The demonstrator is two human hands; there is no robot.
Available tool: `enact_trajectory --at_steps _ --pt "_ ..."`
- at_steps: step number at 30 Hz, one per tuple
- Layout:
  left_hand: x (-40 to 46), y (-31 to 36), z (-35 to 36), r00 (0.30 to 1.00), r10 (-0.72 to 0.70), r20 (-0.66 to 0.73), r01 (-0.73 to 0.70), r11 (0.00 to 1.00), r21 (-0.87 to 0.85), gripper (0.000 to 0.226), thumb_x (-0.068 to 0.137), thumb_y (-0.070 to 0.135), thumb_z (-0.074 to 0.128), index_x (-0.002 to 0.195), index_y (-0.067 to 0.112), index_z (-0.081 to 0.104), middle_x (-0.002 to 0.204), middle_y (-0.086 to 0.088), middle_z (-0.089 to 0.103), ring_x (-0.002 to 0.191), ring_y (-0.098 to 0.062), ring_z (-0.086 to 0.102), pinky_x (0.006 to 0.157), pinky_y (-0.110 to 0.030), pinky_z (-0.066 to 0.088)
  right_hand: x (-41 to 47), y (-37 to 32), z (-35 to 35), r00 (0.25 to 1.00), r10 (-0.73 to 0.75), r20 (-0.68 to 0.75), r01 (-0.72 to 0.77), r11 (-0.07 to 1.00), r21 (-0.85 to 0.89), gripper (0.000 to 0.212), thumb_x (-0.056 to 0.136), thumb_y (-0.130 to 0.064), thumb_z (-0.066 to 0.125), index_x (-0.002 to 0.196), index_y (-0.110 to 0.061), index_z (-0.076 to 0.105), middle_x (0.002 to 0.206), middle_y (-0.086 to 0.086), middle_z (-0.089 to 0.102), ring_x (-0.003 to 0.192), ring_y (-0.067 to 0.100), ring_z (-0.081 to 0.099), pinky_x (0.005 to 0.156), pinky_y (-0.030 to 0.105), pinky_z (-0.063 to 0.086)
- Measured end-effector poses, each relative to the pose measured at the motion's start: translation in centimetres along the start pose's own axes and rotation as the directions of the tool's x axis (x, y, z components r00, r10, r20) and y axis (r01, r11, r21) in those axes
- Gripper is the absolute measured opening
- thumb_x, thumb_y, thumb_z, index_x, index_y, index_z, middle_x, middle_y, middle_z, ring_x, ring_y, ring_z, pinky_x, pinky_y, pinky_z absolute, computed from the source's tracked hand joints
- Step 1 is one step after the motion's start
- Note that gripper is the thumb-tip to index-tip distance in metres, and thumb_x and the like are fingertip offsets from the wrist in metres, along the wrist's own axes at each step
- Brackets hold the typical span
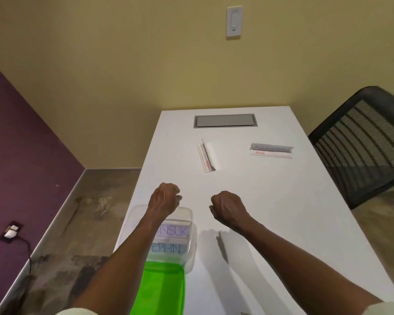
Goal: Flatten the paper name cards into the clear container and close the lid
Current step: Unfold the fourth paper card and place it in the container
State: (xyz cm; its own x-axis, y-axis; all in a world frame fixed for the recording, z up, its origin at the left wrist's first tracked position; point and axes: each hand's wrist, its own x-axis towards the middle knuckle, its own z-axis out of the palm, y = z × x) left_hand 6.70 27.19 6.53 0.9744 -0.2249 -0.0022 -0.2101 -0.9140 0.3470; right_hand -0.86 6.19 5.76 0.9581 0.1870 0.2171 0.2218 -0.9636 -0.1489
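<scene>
A clear container sits at the near left of the white table, with flattened name cards lying inside, blue lettering facing up. Its green lid lies open toward me. My left hand hovers above the container's far rim, fingers curled shut and holding nothing. My right hand hangs over bare table to the right of the container, also curled and empty. Two folded name cards stand farther off: one at the middle, another to the right.
A grey cable hatch is set into the table's far end. A black mesh chair stands at the right side. Wall outlet and cord sit low on the purple wall at left.
</scene>
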Motion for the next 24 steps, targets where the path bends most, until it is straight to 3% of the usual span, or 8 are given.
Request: enact_trajectory --at_steps 3,16,21,24 --pt "0.6 2.2 0.6 1.000 0.022 -0.013 -0.022 1.000 -0.017 0.019 0.083 0.021 0.069 0.092 0.004 0.069 0.095 -0.012 0.071 0.095 -0.032 0.062 0.073 -0.033 0.048 -0.8 2.4 -0.8 0.999 0.025 -0.020 -0.026 0.999 -0.033 0.058 0.048 -0.010 0.075 0.054 -0.017 0.018 0.049 -0.004 0.009 0.044 0.022 0.018 0.045 0.022 0.011" --pt "2.3 9.7 3.8 0.992 0.119 -0.037 -0.119 0.993 0.010 0.023 0.083 0.024 0.067 0.100 0.009 0.069 0.099 -0.006 0.071 0.098 -0.028 0.063 0.075 -0.033 0.051 -3.8 11.9 -1.7 0.992 0.127 -0.027 -0.128 0.990 -0.050 0.057 0.046 -0.005 0.073 0.058 -0.017 0.018 0.050 -0.002 0.013 0.045 0.024 0.017 0.045 0.022 0.013" --pt "3.2 12.7 5.1 0.992 0.127 -0.011 -0.126 0.992 0.026 0.016 0.087 0.017 0.058 0.074 0.008 0.062 0.081 -0.008 0.069 0.080 -0.030 0.063 0.061 -0.028 0.045 -4.7 15.5 -1.7 0.983 0.178 -0.035 -0.179 0.982 -0.056 0.058 0.045 -0.006 0.075 0.058 -0.017 0.020 0.050 -0.003 0.014 0.046 0.023 0.018 0.045 0.022 0.013" --pt "3.7 14.4 5.7 0.990 0.141 -0.014 -0.140 0.989 0.048 0.016 0.084 0.007 0.049 0.071 0.004 0.057 0.077 -0.014 0.064 0.080 -0.035 0.060 0.056 -0.027 0.035 -5.3 17.5 -1.5 0.979 0.197 -0.049 -0.199 0.979 -0.044 0.058 0.045 -0.004 0.076 0.059 -0.017 0.021 0.051 -0.003 0.015 0.047 0.023 0.018 0.046 0.023 0.014"
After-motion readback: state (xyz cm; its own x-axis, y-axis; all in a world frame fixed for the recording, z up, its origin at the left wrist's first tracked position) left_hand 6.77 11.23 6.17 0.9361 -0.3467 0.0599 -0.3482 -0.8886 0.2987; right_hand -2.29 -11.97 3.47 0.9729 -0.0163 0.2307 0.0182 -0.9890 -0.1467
